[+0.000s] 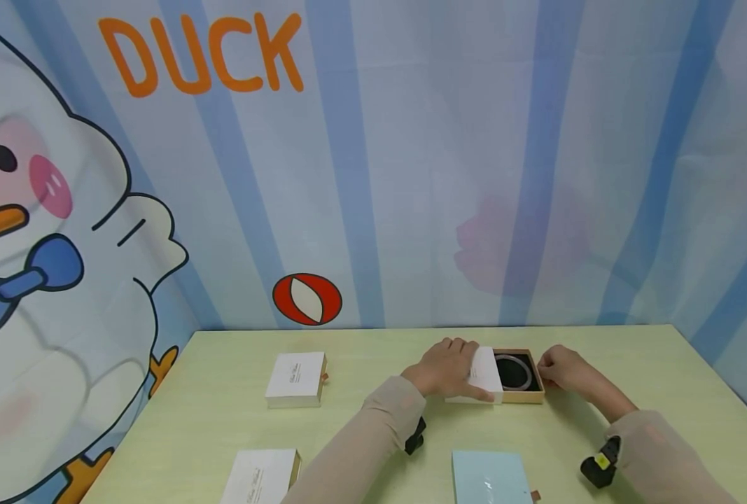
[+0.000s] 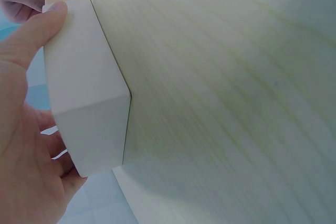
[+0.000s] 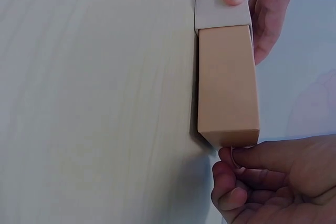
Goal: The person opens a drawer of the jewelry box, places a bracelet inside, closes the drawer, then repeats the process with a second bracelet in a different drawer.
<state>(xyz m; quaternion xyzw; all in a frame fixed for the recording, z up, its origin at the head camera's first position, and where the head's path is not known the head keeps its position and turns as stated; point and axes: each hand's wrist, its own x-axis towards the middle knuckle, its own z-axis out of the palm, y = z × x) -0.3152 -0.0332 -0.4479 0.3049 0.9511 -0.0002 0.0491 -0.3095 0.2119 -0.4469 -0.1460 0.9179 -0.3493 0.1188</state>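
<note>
A white box sleeve (image 1: pixel 488 371) lies toward the table's far right side, with a tan drawer (image 3: pixel 228 80) pulled partly out of its right end. Black padding (image 1: pixel 510 371) lines the drawer, and a pale ring-shaped bangle (image 1: pixel 529 379) sits on it. My left hand (image 1: pixel 445 367) grips the sleeve across its sides, thumb along the near side, as the left wrist view also shows. At the drawer's outer end, my right hand (image 1: pixel 565 367) pinches a small ribbon pull loop (image 3: pixel 234 158) between thumb and finger. The sleeve hides the drawer's left part.
Another white box (image 1: pixel 296 378) with a brown tab stands at the far left. A second white box (image 1: pixel 262 476) is at the near left, partly behind my left sleeve. A light blue box (image 1: pixel 489 477) lies near the front. A printed curtain (image 1: pixel 411 175) hangs behind the table.
</note>
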